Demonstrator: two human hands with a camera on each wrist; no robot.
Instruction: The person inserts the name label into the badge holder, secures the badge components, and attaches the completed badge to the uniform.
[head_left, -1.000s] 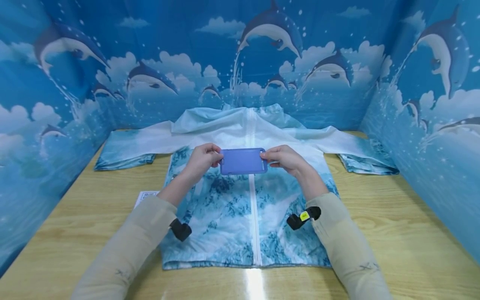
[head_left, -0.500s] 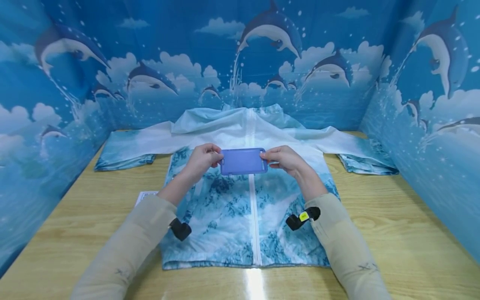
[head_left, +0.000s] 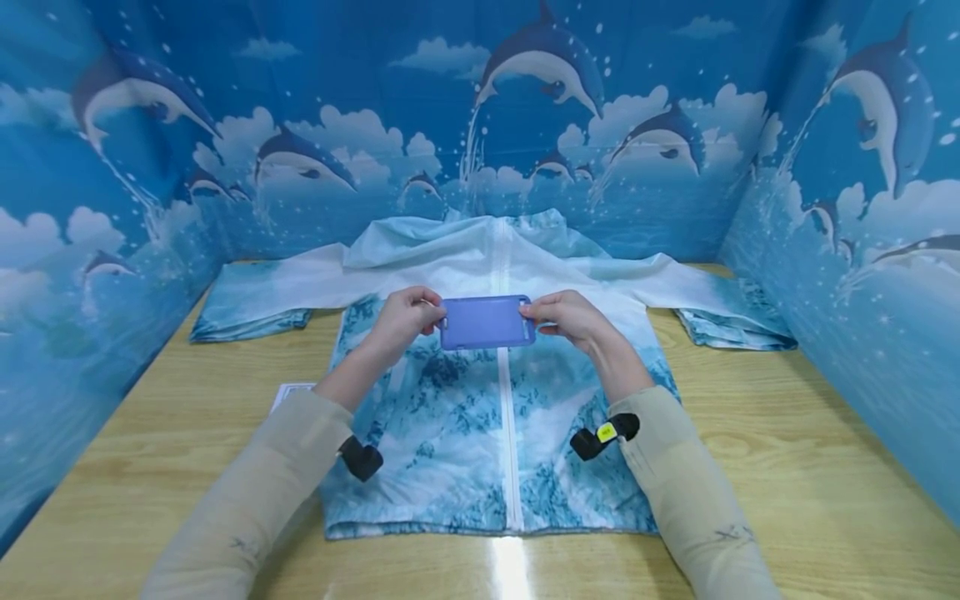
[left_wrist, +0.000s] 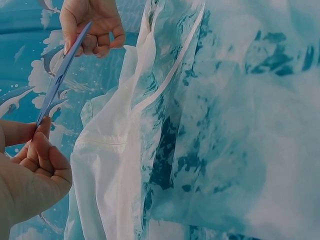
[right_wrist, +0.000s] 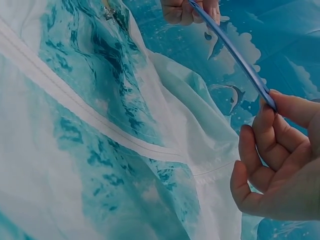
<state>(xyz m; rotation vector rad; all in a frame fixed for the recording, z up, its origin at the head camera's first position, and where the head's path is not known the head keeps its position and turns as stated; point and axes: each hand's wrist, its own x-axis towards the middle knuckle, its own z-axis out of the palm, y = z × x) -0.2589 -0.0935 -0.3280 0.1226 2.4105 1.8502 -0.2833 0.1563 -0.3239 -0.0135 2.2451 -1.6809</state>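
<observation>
Dolphin backdrop [head_left: 360, 75] behind. Left hand [head_left: 407, 320] and right hand [head_left: 572, 318] pinch the case [head_left: 486, 323] at opposite ends above the jacket [head_left: 427, 475]; one slack pinch could drop it.

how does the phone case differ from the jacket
The phone case is plain bluish purple; the jacket is patterned in white and teal. The phone case is small and flat; the jacket is far larger, with soft folds. The phone case is held up by the left hand and right hand; the jacket lies spread on the table. Both have bluish colouring.
</observation>
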